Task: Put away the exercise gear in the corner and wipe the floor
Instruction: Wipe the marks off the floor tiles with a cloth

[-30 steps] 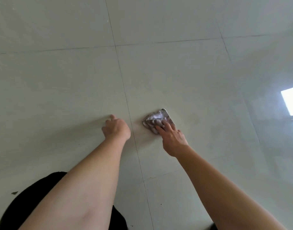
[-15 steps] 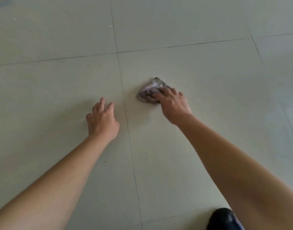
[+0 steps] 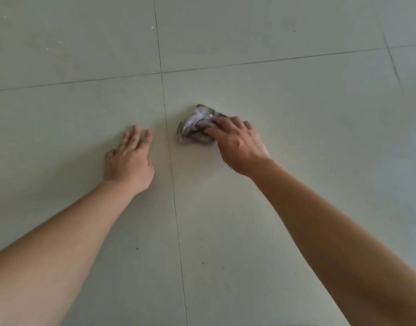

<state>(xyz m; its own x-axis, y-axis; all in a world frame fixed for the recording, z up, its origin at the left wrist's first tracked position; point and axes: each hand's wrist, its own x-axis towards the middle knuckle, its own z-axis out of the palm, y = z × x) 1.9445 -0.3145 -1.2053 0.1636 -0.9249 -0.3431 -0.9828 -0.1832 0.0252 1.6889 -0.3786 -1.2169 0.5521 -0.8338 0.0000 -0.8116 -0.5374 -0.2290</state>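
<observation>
Head view: right hand point(image 3: 240, 147) grips crumpled rag point(image 3: 194, 127) on floor point(image 3: 296, 102); left hand point(image 3: 129, 158) lies flat.

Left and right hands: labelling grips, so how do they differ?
The left hand rests flat, fingers straight, on the pale tiled floor; the right hand grips a crumpled grey cloth. The left hand is left of the grout line, the right hand right of it. Both are bare.

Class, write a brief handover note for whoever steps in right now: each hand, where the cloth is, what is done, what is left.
Left hand: flat on the floor, holding nothing.
Right hand: grips the crumpled cloth against the tile, right of the grout line.
Done: wiping under way; no exercise gear in view.
Left: dark specks nearer the person need wiping.
</observation>
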